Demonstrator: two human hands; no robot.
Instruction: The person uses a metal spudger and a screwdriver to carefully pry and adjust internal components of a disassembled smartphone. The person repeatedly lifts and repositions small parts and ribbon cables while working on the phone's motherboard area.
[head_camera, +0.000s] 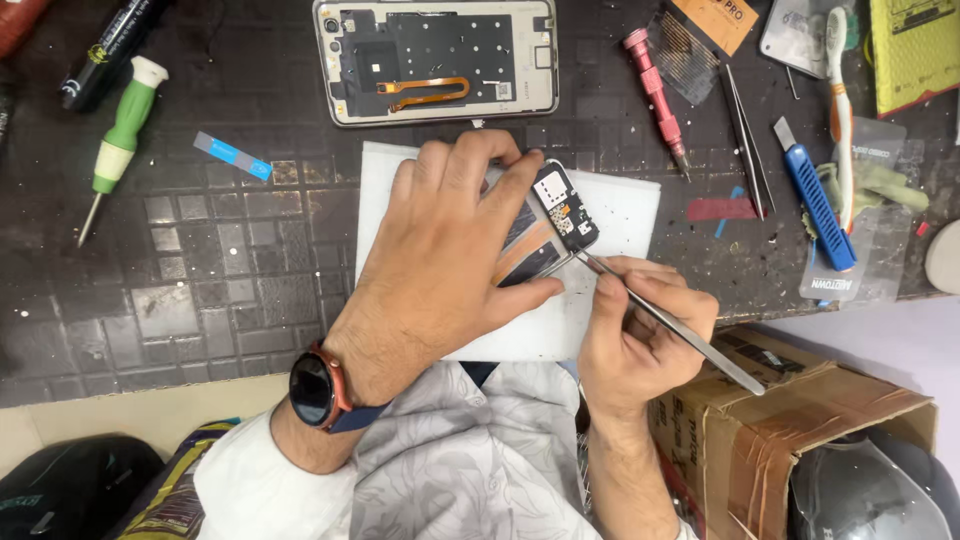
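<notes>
left hand (455, 250) pinned the opened dark phone body (556, 222) on white paper (630, 210) near the bench's front edge; right hand (640, 325) was clamped on slim steel tweezers (670, 325), tips up-left at its lower corner.

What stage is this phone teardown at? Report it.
Done: the white phone back cover with its orange flex strip lies detached at the mat's top. In hand: the left hand pins the opened phone body on white paper; the right hand works metal tweezers at its edge. Left: boards remain inside.
</notes>
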